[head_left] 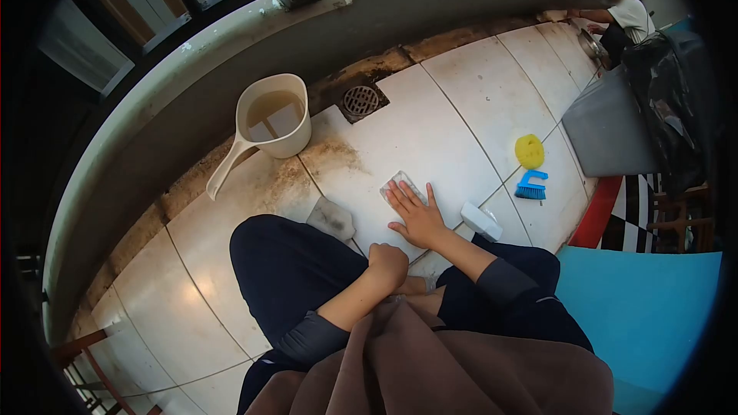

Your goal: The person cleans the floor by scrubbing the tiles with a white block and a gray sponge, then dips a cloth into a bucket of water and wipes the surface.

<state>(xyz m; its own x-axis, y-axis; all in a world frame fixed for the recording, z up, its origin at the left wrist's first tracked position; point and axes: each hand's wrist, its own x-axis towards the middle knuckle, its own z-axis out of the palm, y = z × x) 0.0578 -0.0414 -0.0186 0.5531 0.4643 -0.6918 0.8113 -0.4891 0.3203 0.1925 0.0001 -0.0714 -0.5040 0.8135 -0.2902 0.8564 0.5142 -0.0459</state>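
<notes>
My right hand lies flat, fingers spread, over a pale cloth or pad on the white tiles. Near my knees, my left hand is closed in a fist; what it holds, if anything, is hidden. A grey cloth rests on the floor left of my right hand, by brown stains. To the right of that hand lies a white block-like object. Farther right are a yellow sponge and a blue brush.
A cream dipper with cloudy water stands by the curved wall. A floor drain lies beyond it. At the right are a grey bin with a black bag and a blue mat. Another person crouches at the far right.
</notes>
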